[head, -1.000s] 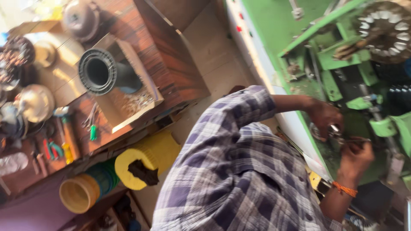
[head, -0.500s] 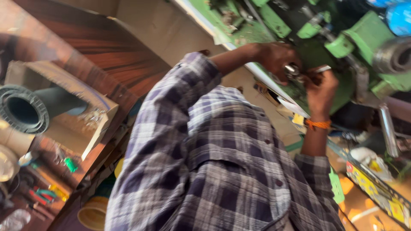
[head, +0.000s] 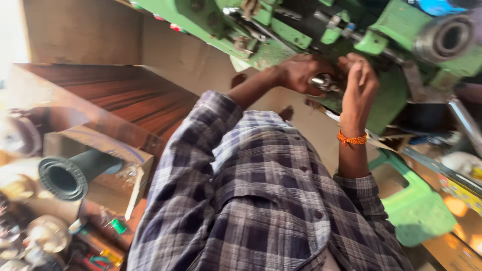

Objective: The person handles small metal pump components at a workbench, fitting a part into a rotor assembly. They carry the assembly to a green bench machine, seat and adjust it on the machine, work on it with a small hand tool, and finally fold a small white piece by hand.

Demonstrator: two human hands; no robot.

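Green machine point(head: 281, 35), blue-plaid shirt point(head: 261, 200), orange wristband point(head: 351, 139), black pipe point(head: 68, 175).

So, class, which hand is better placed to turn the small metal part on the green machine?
Probably the left hand: it is already closed around the metal part against the green machine. The right hand, with the orange wristband, sits beside it with fingers extended, not gripping.

An open brown cardboard box point(head: 108, 150) sits at the left, holding a dark ribbed tube point(head: 75, 173). A yellow label strip point(head: 459, 190) with red marks lies lower right.
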